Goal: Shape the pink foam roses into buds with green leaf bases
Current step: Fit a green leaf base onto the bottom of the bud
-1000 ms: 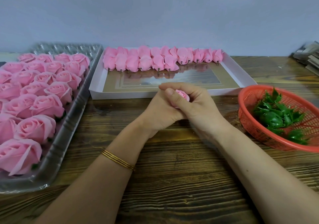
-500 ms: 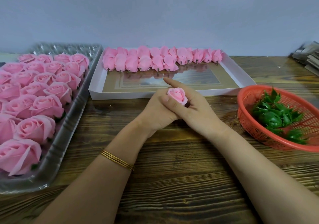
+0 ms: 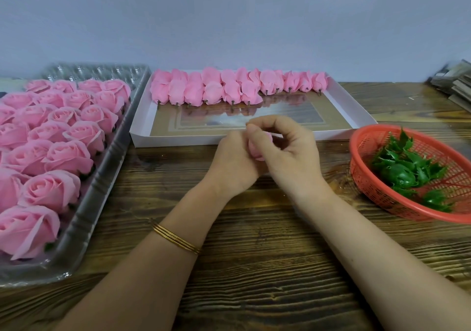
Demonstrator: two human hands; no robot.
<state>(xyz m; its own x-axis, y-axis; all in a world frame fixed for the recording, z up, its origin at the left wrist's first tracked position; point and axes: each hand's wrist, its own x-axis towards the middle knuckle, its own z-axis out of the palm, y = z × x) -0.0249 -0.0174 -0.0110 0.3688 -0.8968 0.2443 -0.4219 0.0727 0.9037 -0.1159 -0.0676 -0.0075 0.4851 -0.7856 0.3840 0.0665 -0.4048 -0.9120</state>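
Observation:
A small pink foam rose (image 3: 257, 149) is held over the wooden table between both hands, mostly hidden by fingers. My left hand (image 3: 235, 161) cups it from the left. My right hand (image 3: 288, 149) curls its thumb and fingers round it from the right and above. Several open pink roses (image 3: 66, 157) fill a clear plastic tray (image 3: 102, 190) at the left. Shaped pink buds (image 3: 229, 87) lie in rows at the back of a white box (image 3: 254, 141). Green leaf bases (image 3: 405, 170) lie in a red basket (image 3: 367, 175) at the right.
A stack of cardboard pieces (image 3: 456, 86) sits at the far right edge of the table. A grey wall runs behind everything. Bare wooden tabletop (image 3: 254, 254) stretches in front of the hands, under my forearms. A thin gold bangle (image 3: 175, 239) circles my left wrist.
My right hand's fingers have curled over the top of the rose, hiding most of it. Half a second ago the rose face showed between the fingers.

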